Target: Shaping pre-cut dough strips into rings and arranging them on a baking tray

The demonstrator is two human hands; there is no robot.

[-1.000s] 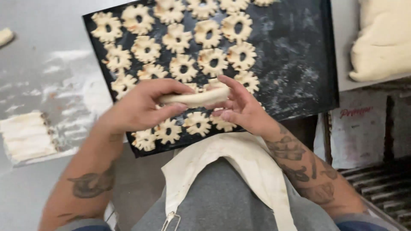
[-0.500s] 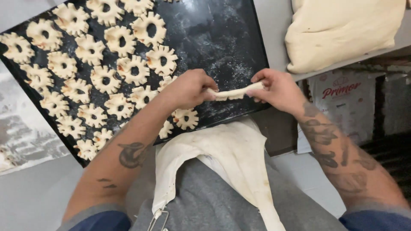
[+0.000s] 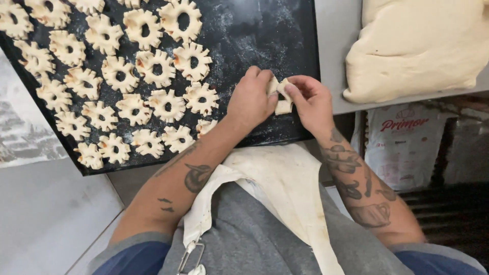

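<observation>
My left hand (image 3: 252, 99) and my right hand (image 3: 309, 101) meet over the bare right part of a black floured baking tray (image 3: 270, 35). Between their fingertips they pinch one pale dough piece (image 3: 281, 98), curled into a ring shape. Several flower-shaped dough rings (image 3: 153, 69) with notched edges lie in rows on the tray's left part. The nearest ring (image 3: 205, 126) sits just left of my left wrist.
A large mound of raw dough (image 3: 417, 46) rests on the grey counter at the upper right. A printed sack (image 3: 407, 147) stands under that counter. A floured grey work surface (image 3: 30, 137) lies left of the tray. A cream apron (image 3: 285, 188) covers my lap.
The dough strip, stretched straight between my hands a moment ago, is now bent into a small ring. Both hands have come close together over the tray's right side.
</observation>
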